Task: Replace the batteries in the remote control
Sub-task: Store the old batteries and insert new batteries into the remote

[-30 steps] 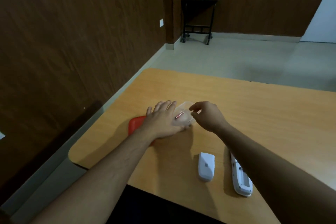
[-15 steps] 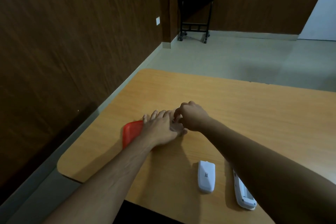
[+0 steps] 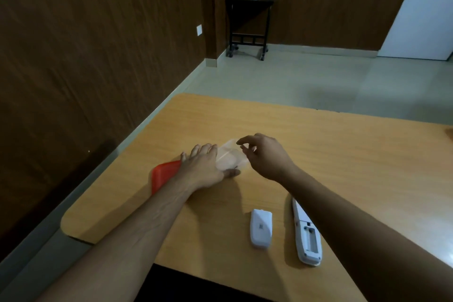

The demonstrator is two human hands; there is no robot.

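Observation:
The white remote control (image 3: 307,235) lies face down near the table's front edge, its battery bay uncovered and showing no battery. Its white battery cover (image 3: 261,228) lies just to the left of it. Further back stands a small clear plastic container (image 3: 230,158). My left hand (image 3: 203,169) lies over its left side, thumb along its near edge, holding it in place. My right hand (image 3: 262,154) hovers just above the container's right side, thumb and forefinger pinched on a small battery that is barely visible. My right forearm hides part of the remote.
A red lid (image 3: 163,174) lies on the wooden table (image 3: 343,154) under my left wrist, near the left edge. Beyond the table are a tiled floor, dark wood walls and a black side table (image 3: 248,24) with a small white pot.
My right hand dipped into the container and has lifted out again, pinched. The red battery seen in the container a second ago no longer shows there. My left hand stayed put.

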